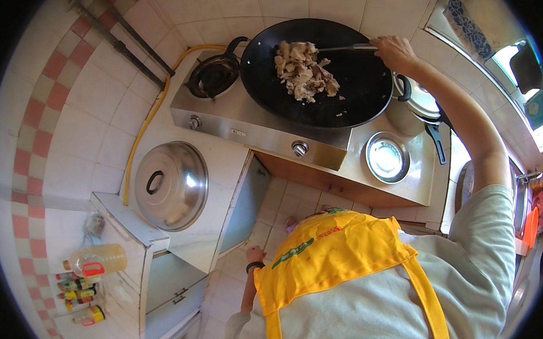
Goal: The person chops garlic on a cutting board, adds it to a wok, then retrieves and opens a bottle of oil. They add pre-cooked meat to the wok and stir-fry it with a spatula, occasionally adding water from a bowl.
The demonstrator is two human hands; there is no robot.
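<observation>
A large black wok [354, 95] stands on the right side of a steel gas stove [232, 108]. Pieces of cooked meat [301, 72] lie heaped in its left half. My right hand [393, 54] grips the handle of a metal spatula [345, 48] over the wok's far right rim; the tool's head is hidden at the meat. Low beside the yellow apron, my left hand [255, 254] hangs with a dark band at the wrist. Nothing shows in it, and its fingers look loosely curled.
A domed steel lid [175, 196] lies on the left counter. Right of the stove are a shallow metal bowl [387, 157] and a lidded pot [421, 101] with a black handle. An oil bottle [105, 259] and several smaller bottles stand at lower left. A yellow gas hose [139, 138] runs along the wall.
</observation>
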